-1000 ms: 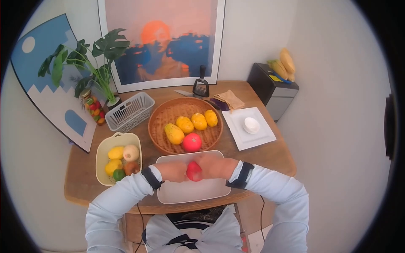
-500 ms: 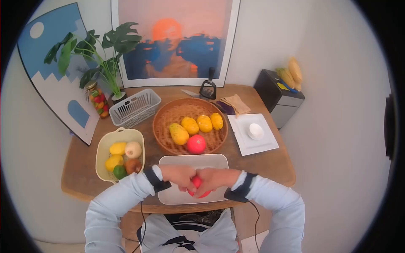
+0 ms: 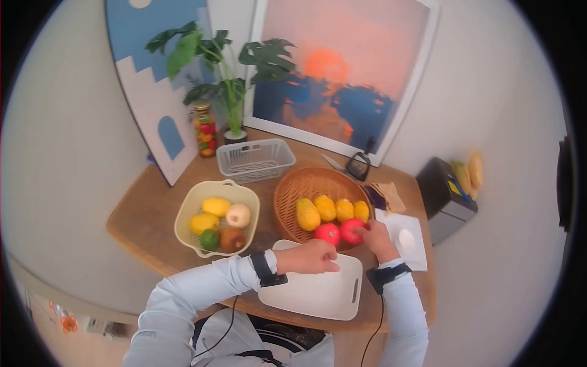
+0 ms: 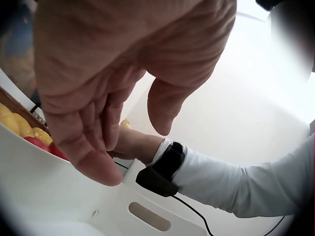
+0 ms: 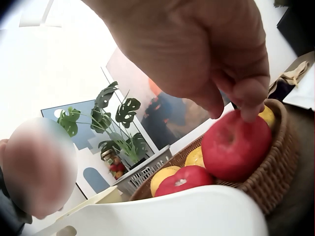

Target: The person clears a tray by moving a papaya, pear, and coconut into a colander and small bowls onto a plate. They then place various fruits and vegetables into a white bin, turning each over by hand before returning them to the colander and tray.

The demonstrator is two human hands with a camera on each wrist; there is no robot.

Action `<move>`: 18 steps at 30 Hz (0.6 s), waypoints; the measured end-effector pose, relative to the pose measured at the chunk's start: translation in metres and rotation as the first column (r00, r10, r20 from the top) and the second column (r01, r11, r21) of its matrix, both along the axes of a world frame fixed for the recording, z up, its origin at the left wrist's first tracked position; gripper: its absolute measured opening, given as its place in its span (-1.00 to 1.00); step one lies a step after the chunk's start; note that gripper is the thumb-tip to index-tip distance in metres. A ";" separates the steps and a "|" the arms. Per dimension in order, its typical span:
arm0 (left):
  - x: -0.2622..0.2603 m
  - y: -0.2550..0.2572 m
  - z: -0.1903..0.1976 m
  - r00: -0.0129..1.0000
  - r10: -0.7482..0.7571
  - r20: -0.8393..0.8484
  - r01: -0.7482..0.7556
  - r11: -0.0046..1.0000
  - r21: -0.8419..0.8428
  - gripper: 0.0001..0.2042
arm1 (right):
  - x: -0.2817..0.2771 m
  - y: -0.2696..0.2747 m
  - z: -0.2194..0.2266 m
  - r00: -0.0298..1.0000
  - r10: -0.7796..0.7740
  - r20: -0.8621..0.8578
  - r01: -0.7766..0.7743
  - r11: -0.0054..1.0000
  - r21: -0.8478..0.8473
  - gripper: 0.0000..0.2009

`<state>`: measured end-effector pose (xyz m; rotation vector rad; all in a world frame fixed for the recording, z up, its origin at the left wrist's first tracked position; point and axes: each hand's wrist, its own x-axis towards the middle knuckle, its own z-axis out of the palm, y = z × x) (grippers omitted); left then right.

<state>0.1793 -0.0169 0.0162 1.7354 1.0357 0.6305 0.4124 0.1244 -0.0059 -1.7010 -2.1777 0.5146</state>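
In the head view my right hand (image 3: 380, 240) is at the right front of the round wicker basket (image 3: 287, 196). Its fingertips hold a round red fruit (image 5: 236, 147) with a dimple in its skin. Another red fruit (image 3: 327, 233) lies beside it in the basket, in front of several yellow fruits (image 3: 326, 208). Over the white bin (image 3: 312, 293) hovers my left hand (image 3: 310, 257), holding nothing. Its fingers (image 4: 98, 164) bend loosely, the thumb apart from them. The inside of the bin shows bare white in the head view.
Left of the basket stands a cream colander (image 3: 183, 229) with several fruits. Behind are a grey plastic basket (image 3: 254, 160), a plant (image 3: 232, 101) and a jar (image 3: 205, 129). A knife (image 3: 333, 163) lies near a black-handled tool (image 3: 359, 165); a white plate (image 3: 416, 248) sits right.
The red fruit, between both hands over the bin before, is now at the wicker basket with the right hand. The left hand has come away from it. The head view has turned and tilted.
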 end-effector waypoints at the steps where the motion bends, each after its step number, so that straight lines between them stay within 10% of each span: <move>1: -0.004 -0.002 -0.001 1.000 0.007 -0.013 -0.006 0.999 0.053 -0.65 | 0.003 0.004 -0.004 1.000 0.008 0.018 -0.009 0.999 0.033 -0.60; 5: -0.051 -0.007 0.019 0.994 0.107 0.011 -0.108 0.982 0.153 -0.67 | 0.008 0.007 -0.004 1.000 0.017 0.001 -0.017 0.992 0.128 -0.68; 9: -0.120 -0.021 0.050 0.904 0.397 -0.160 -0.361 0.908 0.214 -0.71 | 0.008 -0.018 0.027 0.993 0.086 -0.084 -0.069 0.980 0.188 -0.69; 11: -0.170 -0.014 0.013 0.795 0.431 -0.428 -0.241 0.870 0.429 -0.68 | 0.003 -0.038 0.041 0.984 0.117 -0.131 -0.097 0.984 0.147 -0.73; 16: -0.204 -0.060 0.015 0.473 0.264 -0.841 -0.319 0.941 0.116 -0.57 | -0.014 -0.086 0.057 0.944 0.195 -0.265 -0.209 0.978 -0.024 -0.77; 18: -0.213 -0.070 -0.009 0.538 0.323 -0.778 -0.319 0.933 0.166 -0.55 | -0.022 -0.100 0.056 0.925 0.282 -0.254 -0.296 0.955 -0.018 -0.77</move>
